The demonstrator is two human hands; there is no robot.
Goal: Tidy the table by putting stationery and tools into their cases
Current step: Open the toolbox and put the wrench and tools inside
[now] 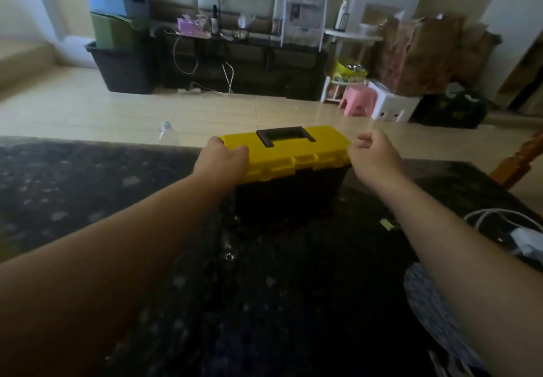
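A black toolbox with a yellow lid (293, 153) and a dark carry handle stands shut near the far edge of the dark speckled table (117, 200). My left hand (223, 159) grips the lid's left end, fingers curled over its corner. My right hand (373, 156) is at the lid's right end with its fingers loosely curled; whether it touches the lid is unclear, and nothing shows in it. A small yellowish piece (386, 224) lies on the table right of the box.
A white cable and plug (523, 235) lie at the table's right edge, beside patterned fabric (426, 312). A wooden chair part (517, 168) sticks up at the right. Beyond the table are a tiled floor, a plastic bottle (166, 130), stacked bins and stools.
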